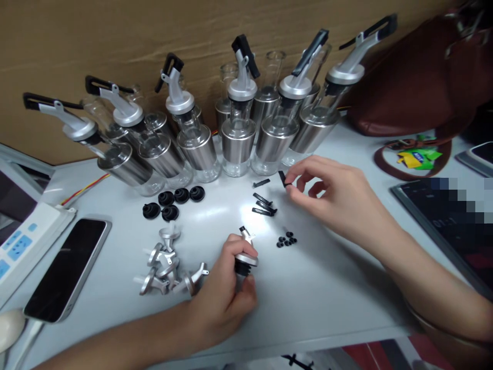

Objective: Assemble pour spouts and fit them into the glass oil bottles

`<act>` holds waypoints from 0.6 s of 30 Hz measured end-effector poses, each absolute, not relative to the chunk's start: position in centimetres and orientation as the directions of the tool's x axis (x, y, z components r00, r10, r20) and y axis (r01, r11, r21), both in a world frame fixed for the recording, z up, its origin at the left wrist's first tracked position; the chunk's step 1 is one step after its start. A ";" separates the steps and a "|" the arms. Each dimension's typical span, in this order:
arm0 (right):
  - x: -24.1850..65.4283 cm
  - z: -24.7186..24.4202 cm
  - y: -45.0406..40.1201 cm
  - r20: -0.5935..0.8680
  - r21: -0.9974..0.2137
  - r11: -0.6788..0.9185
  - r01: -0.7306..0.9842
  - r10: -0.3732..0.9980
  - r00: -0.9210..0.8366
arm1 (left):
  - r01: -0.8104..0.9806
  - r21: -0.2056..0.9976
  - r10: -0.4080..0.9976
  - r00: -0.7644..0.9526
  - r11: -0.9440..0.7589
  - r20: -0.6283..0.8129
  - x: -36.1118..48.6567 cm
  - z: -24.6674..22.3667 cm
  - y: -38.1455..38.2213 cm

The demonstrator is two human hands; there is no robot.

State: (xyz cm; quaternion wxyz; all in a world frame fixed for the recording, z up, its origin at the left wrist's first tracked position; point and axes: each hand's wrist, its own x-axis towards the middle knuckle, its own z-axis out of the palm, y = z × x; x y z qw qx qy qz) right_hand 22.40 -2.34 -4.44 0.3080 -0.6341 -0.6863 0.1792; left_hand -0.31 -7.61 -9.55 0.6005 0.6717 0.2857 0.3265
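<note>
My left hand (234,288) is closed around a pourer spout (246,259), silver on top with a black ribbed stopper below and a black tip. Between thumb and fingertips, my right hand (327,190) pinches a small black lever (283,178) above the table. Several more black levers (264,207) lie to the left of that hand. Small black caps (287,240) sit in a cluster below them. Loose silver spouts (165,262) are heaped left of my left hand, with black stoppers (169,198) grouped behind them.
Glass bottles with steel bands (238,141) stand along the back, the front ones fitted with pourers. A phone (69,270) and a white power strip (31,241) lie at left. On the right are a brown bag (408,77), a colourful packet (418,158) and a dark tablet-like device (435,221).
</note>
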 end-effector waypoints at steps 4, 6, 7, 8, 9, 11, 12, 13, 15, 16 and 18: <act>21.6 -3.8 -2.9 0.140 -0.852 0.107 0.512 0.990 0.026 | 0.035 0.984 0.765 0.634 -0.172 0.111 -0.2 -9.1 -7.4; 21.3 -3.8 -3.2 0.078 -0.912 0.090 0.399 0.996 -0.047 | 0.041 0.982 0.762 0.637 -0.183 0.115 -0.2 -8.8 -7.3; 21.1 -3.8 -3.4 0.049 -0.929 0.076 0.363 0.995 -0.083 | 0.043 0.982 0.759 0.641 -0.185 0.115 -0.2 -8.7 -7.3; 21.0 -3.8 -3.5 0.020 -0.938 0.059 0.343 0.993 -0.116 | 0.044 0.981 0.755 0.645 -0.188 0.116 -0.2 -8.6 -7.3; 20.8 -3.8 -3.7 -0.009 -0.941 0.042 0.337 0.989 -0.147 | 0.044 0.981 0.753 0.648 -0.190 0.117 -0.2 -8.5 -7.3; 20.6 -3.8 -3.8 -0.064 -0.938 0.018 0.347 0.973 -0.222 | 0.045 0.981 0.754 0.646 -0.191 0.117 -0.3 -8.4 -7.3; 20.5 -3.8 -3.8 -0.089 -0.935 0.009 0.354 0.961 -0.260 | 0.038 0.981 0.759 0.639 -0.191 0.123 -0.4 -8.4 -7.3; 20.4 -3.7 -3.8 -0.110 -0.934 0.003 0.359 0.950 -0.292 | 0.027 0.981 0.762 0.634 -0.191 0.131 -0.5 -8.4 -7.3; 20.4 -3.5 -3.8 -0.135 -0.933 -0.006 0.359 0.933 -0.334 | 0.002 0.981 0.760 0.632 -0.196 0.150 -0.5 -8.5 -7.3; 20.5 -3.4 -3.8 -0.140 -0.934 -0.009 0.356 0.928 -0.344 | -0.006 0.980 0.757 0.634 -0.199 0.157 -0.6 -8.6 -7.3; 20.6 -3.3 -3.9 -0.145 -0.934 -0.010 0.357 0.924 -0.353 | -0.019 0.978 0.758 0.629 -0.206 0.172 -0.6 -8.6 -7.3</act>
